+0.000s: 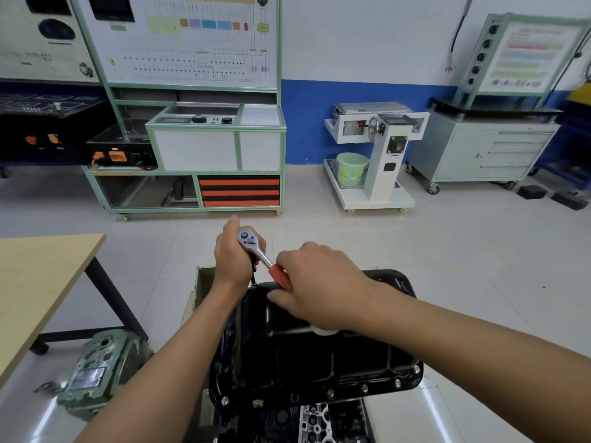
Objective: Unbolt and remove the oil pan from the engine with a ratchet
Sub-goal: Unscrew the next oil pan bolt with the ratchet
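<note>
Socket slip: the socket may be thrown off the bolt head, and the head rounded, if the ratchet [256,247] is pulled while the dark extension [253,274] under it is leaning. The bolt itself is hidden behind the left hand [232,257].
Knuckles: if the bolt gives suddenly, the right hand [319,295] is likely to be driven into the oil pan [303,356], since the handle is swung just above it.
Flange damage: the flange may be bent if the oil pan is pried early; at least 4 bolts [364,388] are seen seated along the near edge.
Left hand: wrapped around the ratchet head and the top of the extension, by which both are steadied.
Right hand: clenched around the red handle.
Oil pan: laid bottom-up on the engine [319,420], directly below both hands. The right hand is held over its far half, though contact cannot be told. The left hand is placed at its far-left corner.
</note>
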{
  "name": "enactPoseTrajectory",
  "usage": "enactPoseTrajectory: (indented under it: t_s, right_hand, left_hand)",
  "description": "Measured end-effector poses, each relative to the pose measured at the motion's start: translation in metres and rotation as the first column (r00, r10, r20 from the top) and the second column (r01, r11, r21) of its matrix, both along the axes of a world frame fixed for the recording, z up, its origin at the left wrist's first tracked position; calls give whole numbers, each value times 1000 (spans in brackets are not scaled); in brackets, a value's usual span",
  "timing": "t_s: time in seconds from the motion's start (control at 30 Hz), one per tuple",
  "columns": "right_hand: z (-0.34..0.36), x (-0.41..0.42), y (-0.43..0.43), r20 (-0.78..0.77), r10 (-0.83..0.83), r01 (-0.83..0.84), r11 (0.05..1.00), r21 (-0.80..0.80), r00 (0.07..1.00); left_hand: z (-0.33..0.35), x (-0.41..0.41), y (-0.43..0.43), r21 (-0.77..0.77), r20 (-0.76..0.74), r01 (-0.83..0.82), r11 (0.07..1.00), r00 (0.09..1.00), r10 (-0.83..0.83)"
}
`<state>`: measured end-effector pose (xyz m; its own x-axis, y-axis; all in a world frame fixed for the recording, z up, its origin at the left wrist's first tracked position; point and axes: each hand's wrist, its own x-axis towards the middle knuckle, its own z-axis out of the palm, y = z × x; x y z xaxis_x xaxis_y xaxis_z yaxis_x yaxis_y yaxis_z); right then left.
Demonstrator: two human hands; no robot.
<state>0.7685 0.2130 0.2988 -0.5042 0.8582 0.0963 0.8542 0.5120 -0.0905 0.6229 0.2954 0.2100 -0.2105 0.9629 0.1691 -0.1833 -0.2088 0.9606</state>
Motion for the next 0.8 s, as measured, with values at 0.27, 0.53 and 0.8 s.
enactPoseTrajectory:
  t_s: [0.27,0.53,0.8]
  right_hand:
    - [17,18,46,-74,-58,62,997,48,996]
    - [17,2,89,-32,-78,84,959,270,996]
    - [2,10,90,-87,-59,79,964,253,994]
  left_hand:
    - [-4,-11,0,83,-43,48,995,998,-45]
    - [-1,-26,8,10,-76,157,987,985,-156]
    - [6,-13,-2,5,-127,67,998,990,-66]
